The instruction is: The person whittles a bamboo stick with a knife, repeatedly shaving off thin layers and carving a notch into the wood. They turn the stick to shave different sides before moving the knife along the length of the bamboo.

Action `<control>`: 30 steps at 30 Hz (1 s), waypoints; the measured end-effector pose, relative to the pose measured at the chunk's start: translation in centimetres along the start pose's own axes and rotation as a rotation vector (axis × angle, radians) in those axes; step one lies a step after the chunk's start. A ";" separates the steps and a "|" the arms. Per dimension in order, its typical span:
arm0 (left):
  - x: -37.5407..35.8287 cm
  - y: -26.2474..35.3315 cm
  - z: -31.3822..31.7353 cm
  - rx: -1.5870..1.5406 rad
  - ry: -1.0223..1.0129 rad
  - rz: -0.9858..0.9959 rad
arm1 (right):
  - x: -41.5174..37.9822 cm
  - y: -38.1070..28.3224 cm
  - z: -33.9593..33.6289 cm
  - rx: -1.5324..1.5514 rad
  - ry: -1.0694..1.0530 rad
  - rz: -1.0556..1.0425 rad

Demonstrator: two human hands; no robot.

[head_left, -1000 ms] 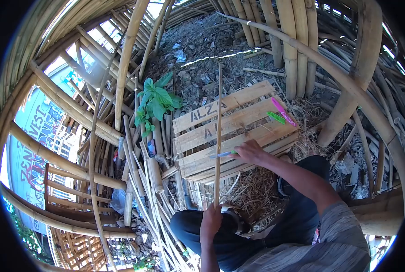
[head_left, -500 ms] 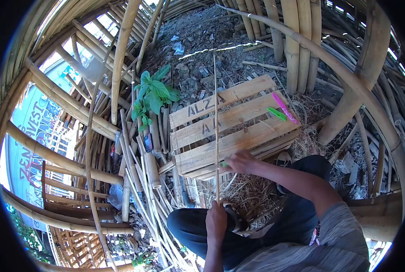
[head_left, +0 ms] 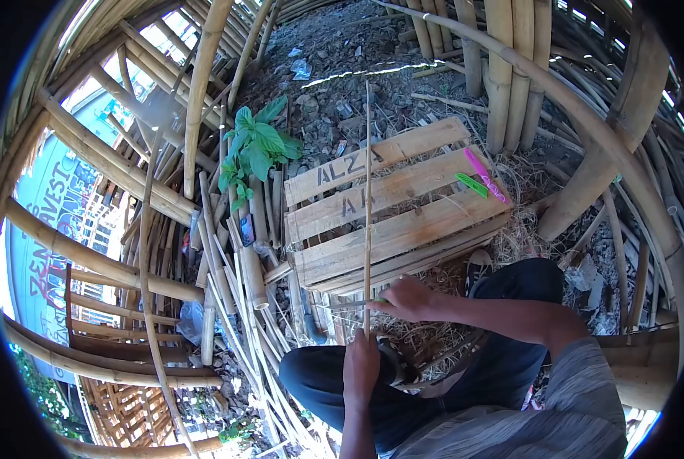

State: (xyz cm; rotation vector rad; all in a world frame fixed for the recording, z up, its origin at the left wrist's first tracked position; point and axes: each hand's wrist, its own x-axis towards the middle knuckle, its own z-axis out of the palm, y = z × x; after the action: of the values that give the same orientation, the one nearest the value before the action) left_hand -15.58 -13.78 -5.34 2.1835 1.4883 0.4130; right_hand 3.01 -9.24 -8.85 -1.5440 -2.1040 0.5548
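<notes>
A long thin bamboo strip [head_left: 368,191] stands nearly upright in the view, passing in front of a wooden crate [head_left: 403,191]. Its lower end is in my left hand [head_left: 362,363], whose fingers are wrapped round it above my knee. Just above, my right hand [head_left: 408,298] is closed on a small knife [head_left: 347,304], and the blade lies across the strip. Part of the knife's handle is hidden by my fingers. On the crate's right end lie a green knife [head_left: 472,185] and a pink knife [head_left: 486,174].
Long split bamboo strips [head_left: 257,367] lie left of my legs. A leafy green plant [head_left: 257,149] grows beside the crate. Thick bamboo poles [head_left: 499,84] stand at the back right, and a bent pole [head_left: 587,126] arches over the right side. Dry shavings [head_left: 434,333] cover the ground below the crate.
My right hand has moved down along the strip, closer to my left hand. The knife blade now shows across the strip. My left hand still holds the lower end.
</notes>
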 end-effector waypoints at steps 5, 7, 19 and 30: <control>-0.3 0.3 0.5 0.031 0.029 0.006 | 0.5 2.3 0.5 -0.057 0.149 -0.223; -0.1 0.1 0.4 0.000 0.008 -0.004 | 1.0 3.0 0.9 -0.097 0.162 -0.256; -1.6 -1.5 0.4 -0.090 -0.005 0.057 | 4.1 8.2 -3.4 -0.257 0.191 0.126; -1.6 0.0 1.0 -0.286 -0.166 -0.253 | 0.8 2.3 0.4 -0.068 0.090 -0.148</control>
State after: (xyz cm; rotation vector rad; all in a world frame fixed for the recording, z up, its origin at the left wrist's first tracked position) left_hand -15.74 -15.50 -6.14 1.7402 1.4877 0.3264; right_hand 4.33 -7.88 -10.44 -1.4069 -2.1654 0.3587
